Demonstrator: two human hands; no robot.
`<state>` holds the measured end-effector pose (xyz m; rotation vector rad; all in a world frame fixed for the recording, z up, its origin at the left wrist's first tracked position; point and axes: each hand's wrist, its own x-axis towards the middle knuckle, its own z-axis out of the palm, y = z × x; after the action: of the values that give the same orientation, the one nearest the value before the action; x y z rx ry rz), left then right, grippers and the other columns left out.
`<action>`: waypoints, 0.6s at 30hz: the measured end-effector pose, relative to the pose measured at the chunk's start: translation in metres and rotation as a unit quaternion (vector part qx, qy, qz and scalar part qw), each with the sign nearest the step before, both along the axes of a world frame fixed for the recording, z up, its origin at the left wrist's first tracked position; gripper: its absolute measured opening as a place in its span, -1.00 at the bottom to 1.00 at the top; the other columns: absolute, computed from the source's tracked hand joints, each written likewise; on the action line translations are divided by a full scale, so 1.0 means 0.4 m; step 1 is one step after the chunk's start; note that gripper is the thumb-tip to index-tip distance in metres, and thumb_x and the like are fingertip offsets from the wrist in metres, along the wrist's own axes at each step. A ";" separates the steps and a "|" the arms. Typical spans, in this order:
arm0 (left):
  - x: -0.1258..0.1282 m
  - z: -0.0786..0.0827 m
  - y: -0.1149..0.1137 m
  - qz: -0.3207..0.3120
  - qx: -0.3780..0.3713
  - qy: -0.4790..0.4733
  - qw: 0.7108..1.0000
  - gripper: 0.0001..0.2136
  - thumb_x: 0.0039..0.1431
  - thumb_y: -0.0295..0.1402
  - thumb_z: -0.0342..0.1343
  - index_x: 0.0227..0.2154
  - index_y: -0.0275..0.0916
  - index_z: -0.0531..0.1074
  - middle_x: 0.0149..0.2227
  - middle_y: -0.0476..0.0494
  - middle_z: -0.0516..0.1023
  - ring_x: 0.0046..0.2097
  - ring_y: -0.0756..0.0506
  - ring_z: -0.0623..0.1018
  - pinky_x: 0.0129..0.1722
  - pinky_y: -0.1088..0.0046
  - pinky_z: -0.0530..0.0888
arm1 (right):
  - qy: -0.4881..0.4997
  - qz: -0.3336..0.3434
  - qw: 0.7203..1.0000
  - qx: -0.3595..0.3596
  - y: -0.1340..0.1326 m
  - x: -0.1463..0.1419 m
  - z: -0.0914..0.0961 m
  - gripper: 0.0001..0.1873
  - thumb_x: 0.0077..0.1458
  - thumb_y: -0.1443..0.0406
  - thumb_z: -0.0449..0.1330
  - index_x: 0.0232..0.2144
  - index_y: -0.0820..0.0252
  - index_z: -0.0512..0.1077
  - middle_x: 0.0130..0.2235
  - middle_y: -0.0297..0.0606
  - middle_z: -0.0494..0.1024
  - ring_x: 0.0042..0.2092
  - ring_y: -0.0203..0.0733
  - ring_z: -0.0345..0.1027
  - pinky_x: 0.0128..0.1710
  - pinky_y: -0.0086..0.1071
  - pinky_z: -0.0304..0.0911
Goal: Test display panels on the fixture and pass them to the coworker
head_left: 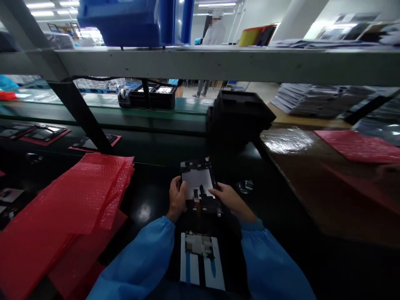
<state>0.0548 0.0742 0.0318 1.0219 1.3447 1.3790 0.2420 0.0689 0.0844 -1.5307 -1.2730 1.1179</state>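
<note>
Over the dark bench I hold a flat, black-framed electronic panel [196, 178] with a pale grey face and a ribbon cable near its lower end. My left hand [177, 196] grips its left edge, the thumb lying on the grey face. On the opposite side, my right hand [230, 199] is closed on the edge, with its thumb near the cable. Closer to my body lies a white panel [194, 268] with blue strips and a metal-and-black circuit section at its far end. A small shiny round object [245, 186] sits right of my right hand.
Red bubble-wrap sheets [81, 191] are heaped at left. Several similar panels [46, 132] lie on red pads beyond them. Stacked black trays [240, 112] stand behind my hands. A shelf beam [200, 66] crosses above, carrying a blue bin [131, 23]. A brown board [300, 179] is at right.
</note>
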 end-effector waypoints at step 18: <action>0.012 0.157 -0.140 -0.202 0.014 0.181 0.962 -0.45 0.04 -0.44 0.21 0.15 -0.24 0.38 -0.25 -0.18 0.64 -0.24 -0.22 0.64 -0.18 0.32 0.51 | -0.156 0.066 0.979 0.117 -0.127 -0.097 0.132 -0.65 0.37 0.16 0.05 0.08 0.18 0.41 -0.34 -0.30 0.52 -0.33 -0.18 0.44 -0.27 -0.34 0.30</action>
<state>0.0597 0.0183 0.0946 1.5269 1.2795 0.9352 0.2031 0.0180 0.1372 -1.4983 -1.6755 0.7920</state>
